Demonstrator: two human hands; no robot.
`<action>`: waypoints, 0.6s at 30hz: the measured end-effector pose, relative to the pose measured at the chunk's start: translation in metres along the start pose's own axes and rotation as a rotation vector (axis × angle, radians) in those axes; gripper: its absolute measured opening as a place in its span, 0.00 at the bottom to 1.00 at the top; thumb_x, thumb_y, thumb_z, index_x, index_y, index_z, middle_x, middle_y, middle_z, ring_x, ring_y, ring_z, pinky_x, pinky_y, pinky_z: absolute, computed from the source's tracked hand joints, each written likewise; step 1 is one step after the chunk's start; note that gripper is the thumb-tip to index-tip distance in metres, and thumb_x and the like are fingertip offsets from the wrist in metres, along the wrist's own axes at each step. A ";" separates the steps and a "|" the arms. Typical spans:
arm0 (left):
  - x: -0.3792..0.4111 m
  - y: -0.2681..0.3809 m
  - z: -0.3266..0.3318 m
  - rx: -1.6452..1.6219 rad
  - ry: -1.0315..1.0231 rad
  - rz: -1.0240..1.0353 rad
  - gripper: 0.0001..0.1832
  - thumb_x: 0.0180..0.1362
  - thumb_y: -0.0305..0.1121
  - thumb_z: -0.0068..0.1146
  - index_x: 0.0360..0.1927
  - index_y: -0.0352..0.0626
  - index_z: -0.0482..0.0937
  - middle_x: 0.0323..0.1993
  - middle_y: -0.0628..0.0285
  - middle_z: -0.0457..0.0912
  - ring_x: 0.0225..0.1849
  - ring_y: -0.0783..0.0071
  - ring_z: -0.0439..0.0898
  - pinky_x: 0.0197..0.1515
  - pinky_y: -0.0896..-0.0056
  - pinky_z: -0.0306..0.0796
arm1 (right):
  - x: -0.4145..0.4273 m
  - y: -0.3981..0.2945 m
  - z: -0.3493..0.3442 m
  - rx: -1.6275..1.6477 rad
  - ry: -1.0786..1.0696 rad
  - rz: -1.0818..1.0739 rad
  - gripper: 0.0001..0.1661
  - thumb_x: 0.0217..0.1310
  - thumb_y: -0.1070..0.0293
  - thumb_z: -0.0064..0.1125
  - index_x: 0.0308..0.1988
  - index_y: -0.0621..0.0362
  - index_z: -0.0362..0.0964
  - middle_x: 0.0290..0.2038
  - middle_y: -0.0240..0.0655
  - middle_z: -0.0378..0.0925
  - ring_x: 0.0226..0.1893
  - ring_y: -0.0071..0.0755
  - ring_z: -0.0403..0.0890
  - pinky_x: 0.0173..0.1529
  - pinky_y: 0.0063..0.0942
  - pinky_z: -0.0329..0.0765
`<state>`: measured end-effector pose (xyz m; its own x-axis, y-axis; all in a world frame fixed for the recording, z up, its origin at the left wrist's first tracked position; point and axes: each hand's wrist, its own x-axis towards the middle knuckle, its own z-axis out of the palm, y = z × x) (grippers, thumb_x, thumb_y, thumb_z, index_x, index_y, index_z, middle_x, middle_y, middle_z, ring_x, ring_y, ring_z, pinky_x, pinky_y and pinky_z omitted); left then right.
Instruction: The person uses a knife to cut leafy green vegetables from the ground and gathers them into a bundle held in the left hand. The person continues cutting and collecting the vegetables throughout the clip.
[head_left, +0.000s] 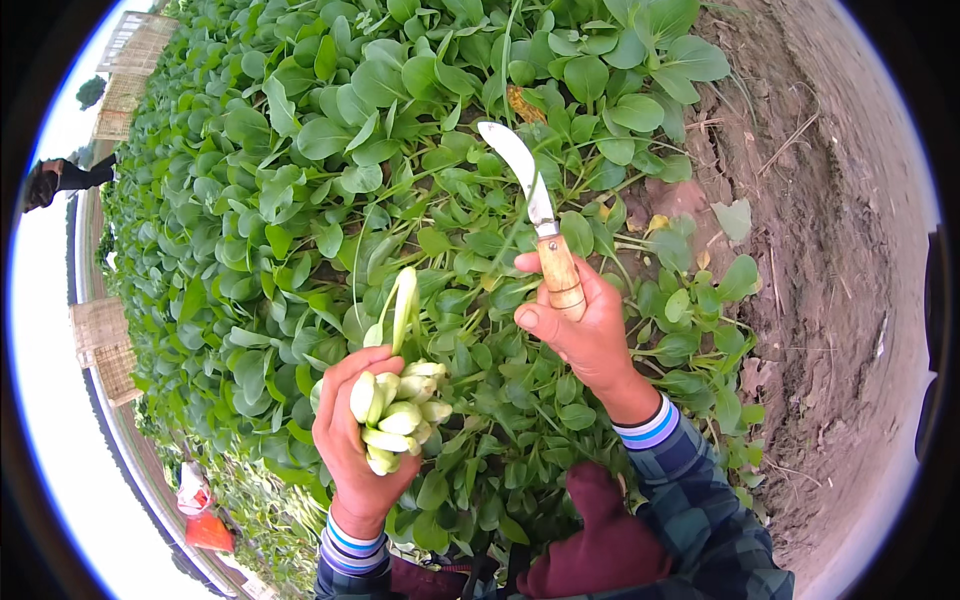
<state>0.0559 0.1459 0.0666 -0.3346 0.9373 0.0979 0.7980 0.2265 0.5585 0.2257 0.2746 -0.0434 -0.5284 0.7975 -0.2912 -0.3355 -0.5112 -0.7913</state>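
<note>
My left hand is closed round a bunch of cut leafy greens, its pale stem ends facing up towards me. One stalk stands out beyond my fingers, bent over at its tip. My right hand holds a curved-blade knife by its wooden handle, between thumb and fingers, with the metal blade pointing away from me. A thin grass blade crosses in front of the metal. Beneath both hands grow low leafy green plants. The leaves of the held bunch are mostly hidden behind my left hand.
Dense greens spread ahead and to the left. Bare soil borders the bed on the right. Wicker crates stand along the far left edge, with a red and white bag lower down. Part of a person shows at the upper left.
</note>
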 end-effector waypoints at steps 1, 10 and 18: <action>-0.002 0.007 0.002 -0.056 -0.046 0.018 0.25 0.39 0.22 0.68 0.47 0.39 0.80 0.49 0.53 0.80 0.46 0.60 0.82 0.52 0.67 0.75 | -0.002 -0.004 0.003 0.033 -0.067 -0.041 0.27 0.56 0.69 0.75 0.54 0.62 0.74 0.27 0.18 0.70 0.27 0.09 0.68 0.33 0.14 0.68; 0.005 0.006 0.026 -0.561 -0.145 -0.147 0.33 0.43 0.18 0.66 0.57 0.37 0.74 0.59 0.53 0.75 0.56 0.63 0.78 0.60 0.64 0.73 | -0.002 -0.008 0.003 -0.197 -0.210 -0.119 0.13 0.62 0.72 0.67 0.45 0.63 0.76 0.33 0.26 0.79 0.32 0.13 0.76 0.38 0.18 0.75; 0.023 -0.017 0.100 -1.134 -0.169 -0.541 0.40 0.54 0.13 0.64 0.71 0.40 0.62 0.62 0.61 0.74 0.59 0.74 0.75 0.62 0.70 0.71 | 0.026 0.007 0.017 -0.115 -0.041 -0.073 0.19 0.72 0.57 0.57 0.49 0.63 0.72 0.34 0.31 0.81 0.35 0.16 0.78 0.40 0.22 0.75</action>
<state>0.0844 0.1897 -0.0232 -0.3481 0.8372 -0.4219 -0.3238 0.3150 0.8921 0.1962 0.2858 -0.0472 -0.5383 0.8160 -0.2104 -0.2833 -0.4104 -0.8668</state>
